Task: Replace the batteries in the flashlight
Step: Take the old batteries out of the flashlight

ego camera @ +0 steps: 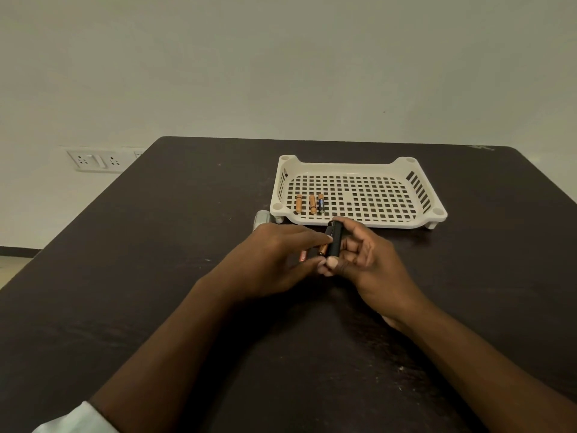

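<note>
My right hand (365,260) grips a black cylindrical battery holder (334,242), thumb at its near end. My left hand (278,260) meets it from the left, with thumb and forefinger pinching a copper-topped battery (322,249) against the holder. A second battery (303,255) peeks out beneath my left fingers; whether it lies on the table or is held I cannot tell. Three more batteries (312,204) lie side by side in the front left of the white slotted tray (427,195). A silver flashlight part (261,218) lies on the table left of the tray.
The dark table (156,276) ends at a pale wall close behind the tray. A wall socket plate (93,160) sits at the left beyond the table's edge.
</note>
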